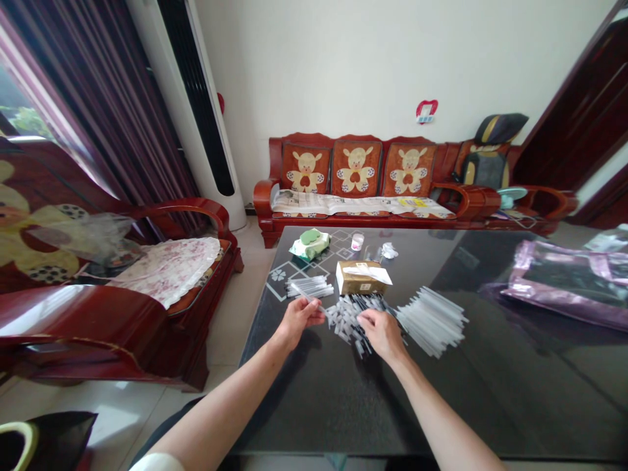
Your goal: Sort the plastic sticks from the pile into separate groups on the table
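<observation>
Pinched in the fingers of my left hand (pixel 300 319) is a thin translucent plastic tube (pixel 305 296), slanting up and to the left. My right hand (pixel 383 332) reaches into a loose pile of small black and whitish pieces (pixel 347 319), its fingers closed together; whatever lies between them is too small to make out. A fanned stack of longer translucent tubes (pixel 434 320) rests just right of that hand. Beyond my left hand lies a smaller bundle of similar tubes (pixel 316 286).
Behind the pile stands a gold tissue box (pixel 363 281). Farther back on the dark table (pixel 314 392) are a green wipes pack (pixel 310 244), a small white cup (pixel 358 242) and crumpled tissue (pixel 389 250). A clear bag with purple trim (pixel 569 284) sits on the right.
</observation>
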`<state>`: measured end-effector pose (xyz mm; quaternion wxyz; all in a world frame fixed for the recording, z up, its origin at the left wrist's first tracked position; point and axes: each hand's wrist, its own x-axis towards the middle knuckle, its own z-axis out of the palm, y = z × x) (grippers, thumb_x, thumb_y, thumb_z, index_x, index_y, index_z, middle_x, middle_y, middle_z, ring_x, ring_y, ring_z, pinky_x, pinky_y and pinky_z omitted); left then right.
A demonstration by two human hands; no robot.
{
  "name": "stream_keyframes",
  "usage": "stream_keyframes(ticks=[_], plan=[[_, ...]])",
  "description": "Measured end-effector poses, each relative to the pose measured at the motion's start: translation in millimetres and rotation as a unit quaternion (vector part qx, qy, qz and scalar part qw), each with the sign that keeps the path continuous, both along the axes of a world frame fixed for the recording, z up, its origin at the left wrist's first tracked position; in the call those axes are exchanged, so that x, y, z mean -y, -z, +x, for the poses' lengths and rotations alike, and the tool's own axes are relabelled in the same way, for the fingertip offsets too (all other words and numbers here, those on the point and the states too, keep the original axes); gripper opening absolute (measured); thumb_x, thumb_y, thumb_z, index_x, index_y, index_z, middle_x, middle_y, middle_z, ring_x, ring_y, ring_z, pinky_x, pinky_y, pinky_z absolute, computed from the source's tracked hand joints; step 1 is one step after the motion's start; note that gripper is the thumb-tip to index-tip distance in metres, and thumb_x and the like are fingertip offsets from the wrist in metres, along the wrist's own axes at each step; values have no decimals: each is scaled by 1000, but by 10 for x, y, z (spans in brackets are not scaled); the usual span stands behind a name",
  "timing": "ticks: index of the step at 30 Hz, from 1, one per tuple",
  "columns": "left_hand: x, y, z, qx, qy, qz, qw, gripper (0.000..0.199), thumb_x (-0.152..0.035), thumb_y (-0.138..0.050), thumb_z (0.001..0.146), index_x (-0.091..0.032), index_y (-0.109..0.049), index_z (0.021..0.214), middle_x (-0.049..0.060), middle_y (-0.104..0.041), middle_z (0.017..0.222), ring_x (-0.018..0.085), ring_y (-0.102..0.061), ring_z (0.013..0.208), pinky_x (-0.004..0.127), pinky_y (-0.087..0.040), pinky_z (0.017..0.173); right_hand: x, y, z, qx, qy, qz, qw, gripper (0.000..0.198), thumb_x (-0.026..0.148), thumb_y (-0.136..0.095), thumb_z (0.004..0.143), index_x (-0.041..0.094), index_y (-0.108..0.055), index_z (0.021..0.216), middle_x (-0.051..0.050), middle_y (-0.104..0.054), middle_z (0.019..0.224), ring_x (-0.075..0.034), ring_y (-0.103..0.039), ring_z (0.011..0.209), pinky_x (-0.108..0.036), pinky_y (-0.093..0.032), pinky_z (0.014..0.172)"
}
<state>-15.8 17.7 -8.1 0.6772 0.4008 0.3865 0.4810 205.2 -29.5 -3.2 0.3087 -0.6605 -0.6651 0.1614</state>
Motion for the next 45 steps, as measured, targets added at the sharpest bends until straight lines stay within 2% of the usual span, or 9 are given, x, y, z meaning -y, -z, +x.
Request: stream_keyframes(ticks=[6,11,15,18,21,25,30,37,45], plan=[[78,34,87,-8,31,-5,999,39,-42,-78,67,-10,-63,84,6,-67,71,15,-65,62,28,-55,63,100,26,-346,-182,-131,-38,974,34,38,-48,87,21,-62,61,0,-60,52,-13,-51,42,-25,-37,48],[-79,9,-69,-19,-39,24,999,38,-43,-78,66,-10,-63,81,5,-66,68,15,-65,61,29,-56,62,86,1,-127,-119,-150,-74,979,26,28,-53,81,20,-62,58,1,-61,50,-12,-51,41,-24,-37,49],[-257,-16,-258,-10,-130,33,991,38,-41,-79,65,-10,-63,82,4,-66,69,13,-64,61,27,-55,64,34,-36,303,59,-1,-29,998,22,25,-53,77,20,-62,57,-3,-64,56,-16,-58,56,-25,-33,54],[-248,-11,-253,-17,-96,22,995,38,-39,-79,65,-9,-65,83,4,-66,69,12,-64,62,27,-55,66,0,-28,482,154,96,-40,983,22,25,-53,77,21,-62,58,-6,-66,62,-19,-60,62,-26,-29,53],[-133,-3,-124,-18,-16,18,1000,38,-38,-80,63,-10,-66,84,5,-67,69,14,-63,62,27,-54,63,-24,-33,443,162,112,-19,980,23,31,-53,81,21,-63,62,-9,-67,66,-22,-62,65,-28,-30,53],[48,1,73,-11,71,27,997,41,-38,-82,61,-12,-63,88,6,-68,71,15,-63,60,29,-53,60,-12,-56,93,-67,-2,-33,997,36,44,-44,88,20,-63,69,-7,-65,61,-19,-62,57,-27,-39,52],[154,-29,150,-16,109,44,993,38,-35,-83,61,-10,-66,85,4,-65,69,12,-60,59,25,-50,60,91,-57,-341,-395,-154,-187,886,38,52,-52,84,17,-66,91,-5,-67,69,-16,-62,51,-26,-46,45],[6,-153,-55,15,65,76,995,41,-40,-73,74,-14,-67,106,7,-68,82,11,-59,62,24,-50,61,146,-67,-286,-468,-176,-248,830,34,43,-62,79,11,-62,88,-4,-66,64,-10,-55,42,-18,-40,37],[48,-171,-22,-54,166,142,974,34,-40,-73,74,-12,-68,94,6,-66,70,13,-61,58,26,-52,59,162,-14,-368,-456,-213,-290,814,42,53,-50,86,13,-61,90,0,-62,55,-4,-32,29,-17,-18,31]])
